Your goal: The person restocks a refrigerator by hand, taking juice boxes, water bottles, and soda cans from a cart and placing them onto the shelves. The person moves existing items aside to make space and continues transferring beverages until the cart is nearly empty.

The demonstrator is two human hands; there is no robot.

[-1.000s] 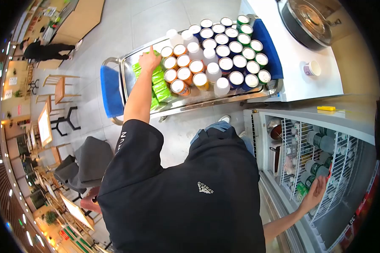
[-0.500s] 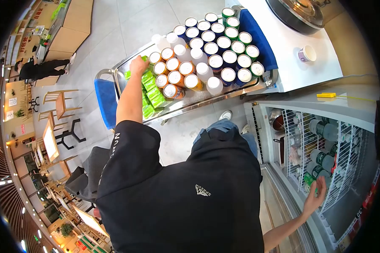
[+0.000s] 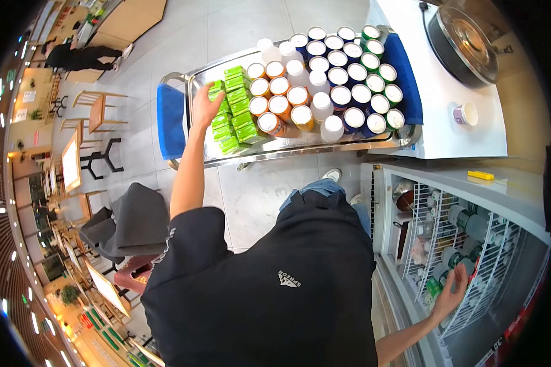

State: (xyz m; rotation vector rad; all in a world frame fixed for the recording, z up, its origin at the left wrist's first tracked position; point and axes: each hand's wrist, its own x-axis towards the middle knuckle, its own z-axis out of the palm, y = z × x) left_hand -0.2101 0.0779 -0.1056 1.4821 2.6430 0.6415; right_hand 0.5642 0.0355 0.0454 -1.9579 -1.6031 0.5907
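Observation:
My left hand (image 3: 206, 107) reaches over the metal cart (image 3: 197, 82). Its thumb and fingers close around a small green carton (image 3: 216, 87) at the end of a row. More green cartons (image 3: 241, 101) stand packed beside it. Orange cans (image 3: 279, 105), white-capped bottles (image 3: 322, 107) and dark blue cans (image 3: 338, 76) fill the cart further right, then green cans (image 3: 376, 84). Inside the open fridge, my right hand (image 3: 450, 295) is open, fingers apart, by the wire shelf (image 3: 482, 269). Green packages (image 3: 433, 289) sit just left of it, partly behind the rack.
A white counter (image 3: 431, 131) right of the cart bears a lidded pan (image 3: 464, 46) and a paper cup (image 3: 466, 114). A yellow object (image 3: 480, 175) lies on the fridge top. Grey chair (image 3: 138, 220), wooden chairs (image 3: 98, 113) and another person (image 3: 82, 56) are at left.
The view has shifted, so the cart sits further right. My left hand stays at the green cartons, with more of them showing. My right hand has spread its fingers, apart from the green packages.

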